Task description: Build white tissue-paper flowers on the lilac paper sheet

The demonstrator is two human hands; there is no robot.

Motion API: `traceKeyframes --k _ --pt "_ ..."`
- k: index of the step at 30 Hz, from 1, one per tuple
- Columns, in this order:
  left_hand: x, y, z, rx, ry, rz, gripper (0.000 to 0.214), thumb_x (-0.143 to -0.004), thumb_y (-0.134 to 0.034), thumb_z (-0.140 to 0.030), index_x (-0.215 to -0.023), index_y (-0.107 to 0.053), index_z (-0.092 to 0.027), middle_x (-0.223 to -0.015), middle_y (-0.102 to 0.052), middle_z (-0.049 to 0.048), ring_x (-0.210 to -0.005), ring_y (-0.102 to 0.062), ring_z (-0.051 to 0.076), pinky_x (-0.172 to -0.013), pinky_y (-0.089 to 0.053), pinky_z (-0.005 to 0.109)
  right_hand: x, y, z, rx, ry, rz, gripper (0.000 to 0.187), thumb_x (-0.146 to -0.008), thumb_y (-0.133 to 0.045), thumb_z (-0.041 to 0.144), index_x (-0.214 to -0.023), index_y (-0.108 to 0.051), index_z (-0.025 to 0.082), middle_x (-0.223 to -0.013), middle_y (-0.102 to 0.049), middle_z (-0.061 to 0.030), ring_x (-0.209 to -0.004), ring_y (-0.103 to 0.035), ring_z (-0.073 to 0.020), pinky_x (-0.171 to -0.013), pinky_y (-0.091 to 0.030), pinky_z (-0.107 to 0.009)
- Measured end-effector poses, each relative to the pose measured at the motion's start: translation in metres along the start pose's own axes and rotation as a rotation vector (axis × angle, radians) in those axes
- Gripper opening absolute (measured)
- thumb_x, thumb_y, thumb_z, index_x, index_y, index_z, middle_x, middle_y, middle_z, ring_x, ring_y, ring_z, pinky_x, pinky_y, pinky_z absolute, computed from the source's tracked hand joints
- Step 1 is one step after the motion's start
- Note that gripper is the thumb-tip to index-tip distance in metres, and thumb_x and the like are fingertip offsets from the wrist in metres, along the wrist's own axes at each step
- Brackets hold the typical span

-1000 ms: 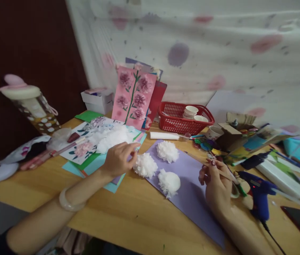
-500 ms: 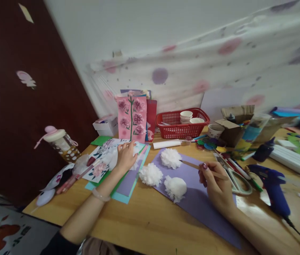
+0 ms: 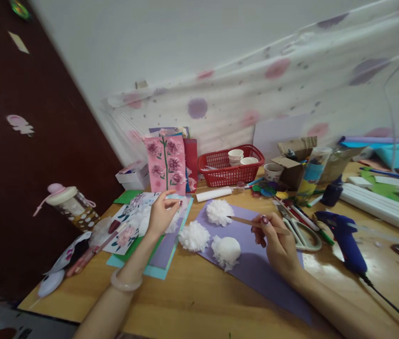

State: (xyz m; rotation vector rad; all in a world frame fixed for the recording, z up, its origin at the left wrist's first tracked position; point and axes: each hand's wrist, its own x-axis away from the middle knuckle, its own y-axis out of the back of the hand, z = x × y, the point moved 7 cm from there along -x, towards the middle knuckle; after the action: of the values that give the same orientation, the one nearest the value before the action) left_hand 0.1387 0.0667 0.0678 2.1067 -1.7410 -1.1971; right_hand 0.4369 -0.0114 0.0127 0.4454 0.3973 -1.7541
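My right hand (image 3: pixel 276 240) is closed around a thin wooden stick (image 3: pixel 252 222), whose tip points left over a purple paper sheet (image 3: pixel 256 268). Three white tissue pompoms lie on and beside that sheet: one at the back (image 3: pixel 219 212), one at the left (image 3: pixel 194 236), one in front (image 3: pixel 225 250). My left hand (image 3: pixel 161 213) reaches over a stack of coloured papers (image 3: pixel 157 256). Its fingers pinch something at a heap of white tissue (image 3: pixel 145 222); what they grip is unclear.
A pink flower card (image 3: pixel 166 162) leans on the wall beside a red basket (image 3: pixel 230 174) with paper cups. Scissors (image 3: pixel 300 230), pens and a blue glue gun (image 3: pixel 344 240) lie to the right. A bottle (image 3: pixel 70 205) stands at the table's left edge.
The camera has lifted and pulled back, so more wall shows. My left hand moved from the left pompom up to the tissue heap on the papers. My right hand keeps the stick.
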Motion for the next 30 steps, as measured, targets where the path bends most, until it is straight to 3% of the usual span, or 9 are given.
traceKeyframes --k 4,10,13,17,20,23,26,30 --pt "0.004 -0.008 -0.004 0.12 0.023 -0.001 0.027 -0.08 -0.061 -0.028 -0.104 -0.064 -0.017 -0.089 -0.078 0.0078 -0.089 -0.075 0.023 -0.081 -0.057 0.034 0.0 0.0 -0.003 -0.007 -0.022 0.014 0.037 -0.099 -0.043 0.049 -0.082 -0.058 0.02 -0.062 -0.055 0.0018 -0.048 -0.05 -0.0113 -0.043 -0.039 -0.023" --pt "-0.002 -0.003 0.037 0.203 0.129 -0.068 0.025 -0.072 -0.065 -0.028 -0.093 -0.064 -0.015 -0.076 -0.076 0.0079 -0.074 -0.073 0.024 -0.076 -0.058 0.039 -0.001 0.0 -0.002 0.027 -0.033 0.035 0.039 -0.097 -0.045 0.05 -0.079 -0.058 0.019 -0.061 -0.054 0.002 -0.047 -0.049 -0.0106 -0.041 -0.037 -0.023" --pt "0.0 -0.006 0.042 0.269 0.135 -0.058 0.029 -0.071 -0.068 -0.033 -0.093 -0.064 -0.015 -0.081 -0.075 0.0088 -0.079 -0.072 0.023 -0.079 -0.058 0.039 -0.001 -0.002 0.0 0.022 -0.028 0.041 0.039 -0.097 -0.046 0.05 -0.078 -0.058 0.019 -0.06 -0.054 0.002 -0.047 -0.049 -0.0106 -0.042 -0.038 -0.023" --pt "0.015 -0.023 0.014 0.376 0.083 0.07 0.033 -0.072 -0.071 -0.038 -0.094 -0.065 -0.015 -0.093 -0.073 0.0094 -0.085 -0.071 0.021 -0.078 -0.058 0.035 -0.003 -0.004 -0.001 -0.028 -0.068 0.03 0.036 -0.096 -0.047 0.052 -0.086 -0.056 0.02 -0.06 -0.058 0.0021 -0.045 -0.05 -0.0106 -0.04 -0.037 -0.022" --pt "0.037 -0.041 -0.015 0.452 0.053 0.237 0.034 -0.067 -0.077 -0.037 -0.092 -0.068 -0.015 -0.087 -0.074 0.0076 -0.081 -0.071 0.02 -0.074 -0.059 0.033 -0.006 -0.005 0.001 -0.079 -0.103 0.015 0.037 -0.093 -0.048 0.057 -0.088 -0.054 0.021 -0.06 -0.06 0.0027 -0.041 -0.05 -0.0104 -0.036 -0.035 -0.021" --pt "0.058 -0.058 -0.039 0.478 -0.025 0.448 0.033 -0.071 -0.077 -0.028 -0.101 -0.068 -0.015 -0.083 -0.074 0.006 -0.077 -0.07 0.018 -0.075 -0.057 0.032 -0.006 -0.004 0.009 -0.086 -0.082 -0.003 0.039 -0.092 -0.049 0.058 -0.079 -0.053 0.021 -0.055 -0.057 0.0037 -0.038 -0.048 -0.0101 -0.035 -0.035 -0.022" --pt "0.069 -0.067 -0.049 0.4 -0.103 0.557 0.033 -0.076 -0.072 -0.021 -0.108 -0.066 -0.016 -0.082 -0.074 0.0038 -0.08 -0.07 0.017 -0.082 -0.054 0.035 -0.003 -0.001 0.022 -0.097 0.005 -0.053 0.039 -0.095 -0.047 0.051 -0.07 -0.054 0.021 -0.047 -0.051 0.0043 -0.036 -0.046 -0.0102 -0.035 -0.034 -0.023" --pt "0.073 -0.071 -0.051 0.35 -0.143 0.574 0.033 -0.079 -0.068 -0.019 -0.111 -0.063 -0.016 -0.084 -0.075 0.0033 -0.084 -0.071 0.018 -0.085 -0.053 0.035 0.006 0.001 0.039 -0.123 0.095 -0.112 0.042 -0.095 -0.046 0.043 -0.06 -0.051 0.022 -0.041 -0.043 0.0045 -0.032 -0.039 -0.0098 -0.032 -0.027 -0.024"
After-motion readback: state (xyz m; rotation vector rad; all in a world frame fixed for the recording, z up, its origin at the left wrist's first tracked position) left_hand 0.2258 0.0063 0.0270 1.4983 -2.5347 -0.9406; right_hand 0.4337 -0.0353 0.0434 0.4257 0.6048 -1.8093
